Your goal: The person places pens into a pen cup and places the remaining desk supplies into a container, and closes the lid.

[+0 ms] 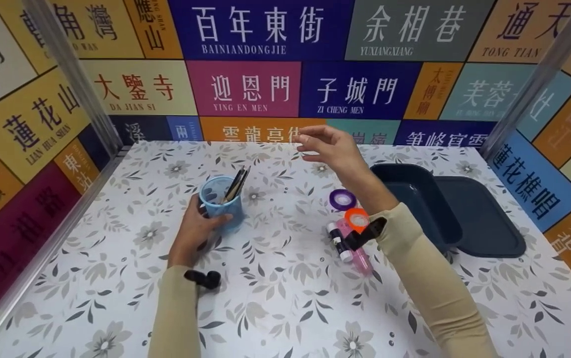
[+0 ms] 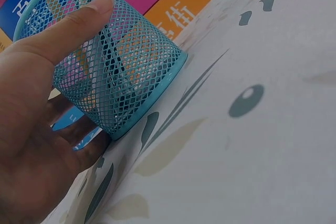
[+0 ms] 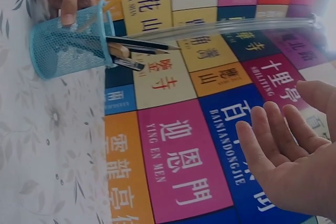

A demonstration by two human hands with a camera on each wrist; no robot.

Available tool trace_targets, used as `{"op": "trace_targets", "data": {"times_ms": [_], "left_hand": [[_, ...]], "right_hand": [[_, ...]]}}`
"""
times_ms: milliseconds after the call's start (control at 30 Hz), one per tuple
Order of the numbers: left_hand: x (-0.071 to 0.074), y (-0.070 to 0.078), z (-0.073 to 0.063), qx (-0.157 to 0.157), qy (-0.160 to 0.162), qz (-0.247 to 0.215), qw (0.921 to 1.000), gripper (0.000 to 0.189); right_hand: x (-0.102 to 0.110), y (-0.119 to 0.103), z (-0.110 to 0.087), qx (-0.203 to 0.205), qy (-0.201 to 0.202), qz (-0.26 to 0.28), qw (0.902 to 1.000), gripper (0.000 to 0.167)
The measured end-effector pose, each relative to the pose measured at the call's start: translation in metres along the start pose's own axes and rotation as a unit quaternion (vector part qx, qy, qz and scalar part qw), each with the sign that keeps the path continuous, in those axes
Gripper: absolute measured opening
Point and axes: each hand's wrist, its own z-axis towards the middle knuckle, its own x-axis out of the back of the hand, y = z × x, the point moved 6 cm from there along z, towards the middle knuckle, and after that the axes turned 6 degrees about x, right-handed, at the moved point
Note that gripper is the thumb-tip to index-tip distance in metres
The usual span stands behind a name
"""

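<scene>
A light blue mesh pen cup (image 1: 226,211) stands on the left half of the table, with several pencils and pens (image 1: 237,185) leaning in it. My left hand (image 1: 197,226) grips the cup from its left side; in the left wrist view the thumb lies across the mesh (image 2: 136,61) and the other fingers go behind it. Raised above the table, to the right of the cup, my right hand (image 1: 333,149) holds nothing. Its fingers are loosely bent and apart from the thumb in the right wrist view, well away from the pencils (image 3: 142,44).
Under the right forearm lie a purple tape roll (image 1: 342,200), an orange tape roll (image 1: 356,219), a glue stick (image 1: 339,242) and a pink item (image 1: 362,261). A dark blue box (image 1: 417,199) and its flat lid (image 1: 487,216) are at the right. Sign-covered panels (image 1: 260,30) border the table.
</scene>
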Motion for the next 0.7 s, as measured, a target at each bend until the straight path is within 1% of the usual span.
{"op": "trace_targets", "data": {"times_ms": [133, 367, 500, 567, 700], "left_hand": [[-0.001, 0.000, -0.001, 0.006, 0.001, -0.003, 1.0000, 0.112], [-0.002, 0.001, -0.001, -0.019, 0.003, 0.019, 0.9996, 0.104], [-0.001, 0.002, 0.000, -0.014, 0.003, 0.028, 0.9995, 0.108], [0.000, 0.002, 0.000, -0.012, 0.002, 0.027, 0.9995, 0.109], [0.004, 0.002, -0.001, -0.007, 0.000, 0.023, 0.9997, 0.111]], "right_hand": [[0.016, 0.000, -0.009, 0.006, -0.003, -0.005, 1.0000, 0.039], [0.046, 0.006, -0.027, 0.024, 0.011, -0.053, 0.9982, 0.044], [0.067, 0.008, -0.038, 0.026, 0.022, -0.075, 0.9966, 0.046], [0.078, 0.008, -0.044, 0.025, 0.028, -0.072, 0.9967, 0.046], [0.097, 0.010, -0.057, 0.018, 0.044, -0.043, 0.9979, 0.047]]}}
